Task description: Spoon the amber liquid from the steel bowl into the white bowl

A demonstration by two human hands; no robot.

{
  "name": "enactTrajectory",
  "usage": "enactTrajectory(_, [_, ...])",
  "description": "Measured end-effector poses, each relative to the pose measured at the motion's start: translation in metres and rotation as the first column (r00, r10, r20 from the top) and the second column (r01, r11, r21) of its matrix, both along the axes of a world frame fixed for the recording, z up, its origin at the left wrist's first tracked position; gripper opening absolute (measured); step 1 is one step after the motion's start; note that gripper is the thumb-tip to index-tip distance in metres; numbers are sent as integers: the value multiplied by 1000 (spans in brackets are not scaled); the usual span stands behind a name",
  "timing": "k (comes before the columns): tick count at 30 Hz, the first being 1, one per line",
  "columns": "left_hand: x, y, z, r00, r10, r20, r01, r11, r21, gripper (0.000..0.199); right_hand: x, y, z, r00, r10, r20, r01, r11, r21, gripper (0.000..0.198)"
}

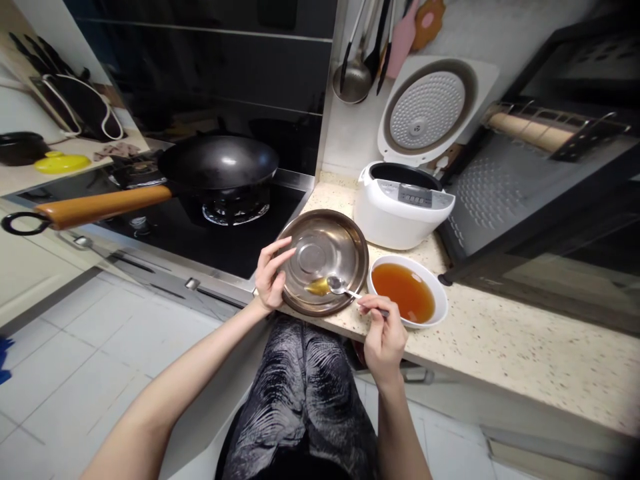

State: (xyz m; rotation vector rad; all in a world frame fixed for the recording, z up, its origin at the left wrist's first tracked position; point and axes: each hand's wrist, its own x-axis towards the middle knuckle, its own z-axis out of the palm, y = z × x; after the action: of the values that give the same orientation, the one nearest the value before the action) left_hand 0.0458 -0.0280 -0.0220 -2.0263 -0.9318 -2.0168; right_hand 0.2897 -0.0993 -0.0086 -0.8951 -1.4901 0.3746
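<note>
My left hand [271, 277] is closed on the left rim of a wide stainless steel bowl [347, 240], its fingers reaching over the edge. A small pool of amber liquid [316, 287] lies in the bowl's near side. In my right hand [386, 333] is a metal spoon [337, 285], gripped by the handle, with its head inside the bowl beside that pool. Just right of the steel bowl, partly behind my right fingers, stands a white bowl [441, 300] holding reddish-brown liquid [404, 290].
A wok [220, 160] with a wooden handle sits on the gas stove [200, 243] at left. Behind the bowls, a white rice cooker [395, 217] has its lid [427, 110] raised. A dark oven-like appliance [500, 213] stands at right. Utensils, including a ladle [354, 80], hang on the wall.
</note>
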Motion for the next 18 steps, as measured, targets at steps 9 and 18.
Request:
enactTrajectory(9, [1,-1,0,1000,10,-17,-9,999,40,44,-17,-8,-12,960,-33,-279,-18,984,-177,21])
enactTrajectory(18, [0,2,-2,1000,-15,10,15,999,30,44,-37,-7,-31,882,-60,-468,-36,981,-192,21])
